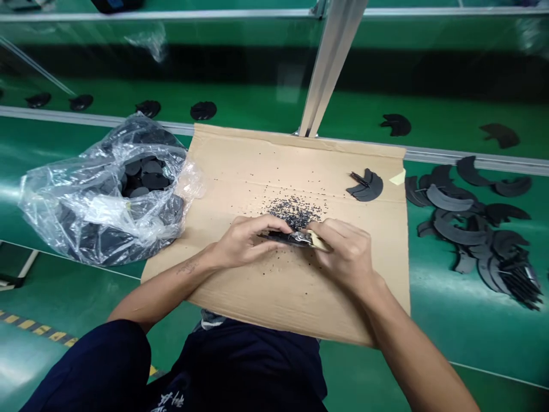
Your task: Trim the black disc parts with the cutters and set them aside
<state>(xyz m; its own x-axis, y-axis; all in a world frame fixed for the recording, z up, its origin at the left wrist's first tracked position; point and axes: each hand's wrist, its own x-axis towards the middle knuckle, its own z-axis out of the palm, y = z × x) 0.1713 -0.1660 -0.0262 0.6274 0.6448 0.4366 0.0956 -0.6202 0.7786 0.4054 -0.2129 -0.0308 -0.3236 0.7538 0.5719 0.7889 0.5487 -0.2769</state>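
Black crumbs (294,212) in a loose heap near the middle of a cardboard sheet (266,154), with more strewn toward its near edge. Likely trouble from here: a sudden slip of the pinch, flicking crumbs off the cardboard and onto the green worktop (476,349). Also possible: a hard tug tearing the black piece (285,238), its surface looking crumbly, though mostly hidden by fingers and too unclear to judge for certain. A forearm dragged across the sheet, sweeping the scatter over an edge or into nearby parts, seems another risk.

Black piece held crosswise between both hands, just in front of the heap and nearer the sheet's near edge. Left hand (244,240) closed, fingers curled over one end; right hand (343,252) in a narrow pinch on the other end, with a pale scrap (318,240) against its fingers, exact nature unclear.

On the cardboard, toward the right edge, dark crescent pieces (366,186) in a small stack, and a pale yellow tab (398,178) at that same edge. Just past the left edge, a clear plastic bag (55,212) full of dark discs (148,171), touching the cardboard. Beyond the right edge, on the worktop, a loose pile of dark crescent shapes (472,229).
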